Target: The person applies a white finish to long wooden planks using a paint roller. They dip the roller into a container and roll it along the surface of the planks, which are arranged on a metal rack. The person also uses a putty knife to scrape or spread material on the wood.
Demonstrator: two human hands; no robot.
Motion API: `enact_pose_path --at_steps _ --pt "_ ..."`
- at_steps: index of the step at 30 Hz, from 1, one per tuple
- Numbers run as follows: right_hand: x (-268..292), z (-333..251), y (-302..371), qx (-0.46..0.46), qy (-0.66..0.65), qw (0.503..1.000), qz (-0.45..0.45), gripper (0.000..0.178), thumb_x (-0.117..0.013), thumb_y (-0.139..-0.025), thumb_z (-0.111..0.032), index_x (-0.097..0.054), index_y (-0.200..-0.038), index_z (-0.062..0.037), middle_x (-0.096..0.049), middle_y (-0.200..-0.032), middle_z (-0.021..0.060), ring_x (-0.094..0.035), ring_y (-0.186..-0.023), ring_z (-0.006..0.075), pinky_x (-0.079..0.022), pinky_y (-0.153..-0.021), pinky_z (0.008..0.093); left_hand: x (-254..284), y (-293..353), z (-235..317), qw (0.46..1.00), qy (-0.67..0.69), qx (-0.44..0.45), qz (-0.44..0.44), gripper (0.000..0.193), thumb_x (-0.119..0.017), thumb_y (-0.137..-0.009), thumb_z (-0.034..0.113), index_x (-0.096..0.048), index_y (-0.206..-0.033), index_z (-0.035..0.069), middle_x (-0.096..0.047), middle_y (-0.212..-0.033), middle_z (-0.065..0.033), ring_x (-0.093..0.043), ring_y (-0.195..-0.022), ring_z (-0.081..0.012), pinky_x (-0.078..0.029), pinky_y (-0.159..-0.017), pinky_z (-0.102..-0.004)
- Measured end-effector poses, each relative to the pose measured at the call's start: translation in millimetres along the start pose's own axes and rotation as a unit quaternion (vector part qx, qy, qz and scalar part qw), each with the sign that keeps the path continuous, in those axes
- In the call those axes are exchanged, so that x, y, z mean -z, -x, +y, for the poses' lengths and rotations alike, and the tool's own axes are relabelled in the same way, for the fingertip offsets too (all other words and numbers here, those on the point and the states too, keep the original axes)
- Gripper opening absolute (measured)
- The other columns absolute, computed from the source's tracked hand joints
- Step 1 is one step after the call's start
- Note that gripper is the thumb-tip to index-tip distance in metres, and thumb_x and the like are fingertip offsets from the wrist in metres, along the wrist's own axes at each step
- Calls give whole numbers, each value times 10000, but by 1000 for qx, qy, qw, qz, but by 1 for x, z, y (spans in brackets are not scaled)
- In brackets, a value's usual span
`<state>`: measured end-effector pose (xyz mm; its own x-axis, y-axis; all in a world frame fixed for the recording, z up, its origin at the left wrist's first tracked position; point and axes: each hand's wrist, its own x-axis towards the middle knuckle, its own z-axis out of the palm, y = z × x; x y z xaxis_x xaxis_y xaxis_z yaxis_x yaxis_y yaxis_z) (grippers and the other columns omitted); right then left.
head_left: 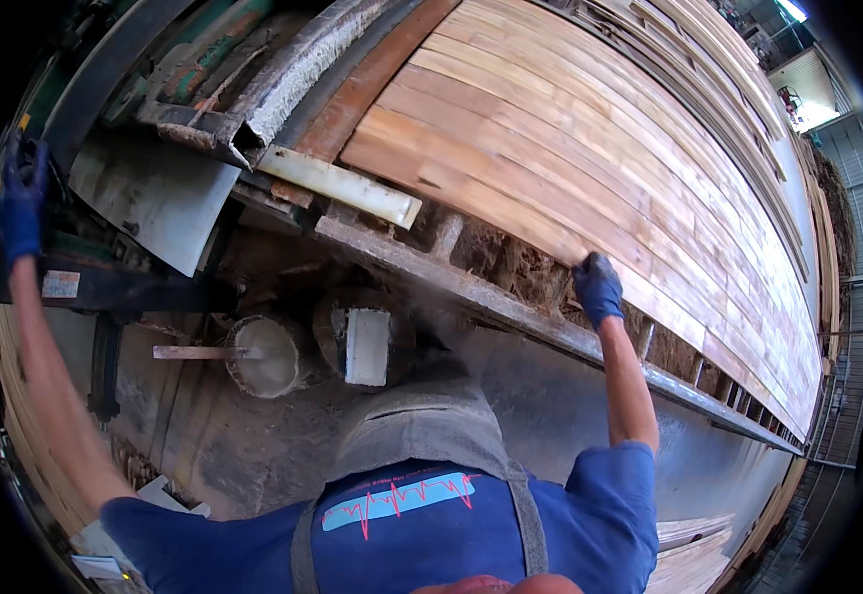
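Note:
My left hand (24,203), in a blue glove, reaches far out to the left against the machine's dark frame (105,84). Its fingers point up and apart, and whatever the fingertips touch is too dark to make out. On the other side, my right hand (598,287), gloved in dark blue, has its fingers curled at the near edge of a wide wooden panel (550,129). Long strips of pale and reddish wood make up this panel, which lies on a metal-edged bed. A pale bar (342,186) sits by the panel's left end.
Below the bed stand a round bucket (298,371) of whitish stuff with a stick (189,352) across it, and a container with a white block (367,346). A bent metal sheet (154,198) hangs near the machine. More long boards (709,79) lie beyond the panel.

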<state>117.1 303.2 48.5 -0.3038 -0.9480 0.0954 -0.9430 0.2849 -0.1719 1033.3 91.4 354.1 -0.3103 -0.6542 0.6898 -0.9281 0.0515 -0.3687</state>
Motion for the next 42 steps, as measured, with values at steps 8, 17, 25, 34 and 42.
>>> enact_pose_path --at_steps 8,17,25,34,42 --pt "0 -59 -17 10 -47 999 1 208 -638 -786 -216 -663 -891 -38 -671 -907 229 -656 -868 418 -529 -755 495 104 227 313 875 411 141 -215 418 -541 -985 119 -494 -1384 2 -564 -1356 -166 -554 -1222 -243 -426 -1032 -359" --pt "-27 -114 -41 8 -139 990 13 234 -663 -720 -191 -711 -912 -66 -694 -953 206 -679 -912 390 -554 -782 486 103 568 491 540 493 299 -613 264 -594 -951 258 -625 -1119 56 -665 -1069 -147 -641 -935 -270 -513 -799 -417" --pt "80 -97 30 285 -169 926 -179 257 -593 -765 -212 -713 -918 -43 -700 -959 214 -686 -888 393 -547 -740 486 132 600 578 219 436 507 -710 294 -626 -924 318 -618 -1128 105 -665 -1062 -116 -649 -896 -293 -542 -711 -451" --pt "125 123 72 168 -130 974 -78 179 -657 -719 -193 -684 -816 -46 -684 -841 220 -677 -775 409 -545 -659 483 110 508 641 264 453 475 -706 309 -610 -929 336 -615 -1135 107 -665 -1071 -119 -648 -905 -296 -536 -720 -453" --pt "105 277 105 -51 25 996 -66 222 -648 -747 -205 -689 -939 -101 -704 -977 174 -687 -901 372 -551 -747 488 60 457 666 275 477 425 -719 323 -595 -933 353 -613 -1142 108 -664 -1080 -122 -647 -914 -298 -531 -728 -455"
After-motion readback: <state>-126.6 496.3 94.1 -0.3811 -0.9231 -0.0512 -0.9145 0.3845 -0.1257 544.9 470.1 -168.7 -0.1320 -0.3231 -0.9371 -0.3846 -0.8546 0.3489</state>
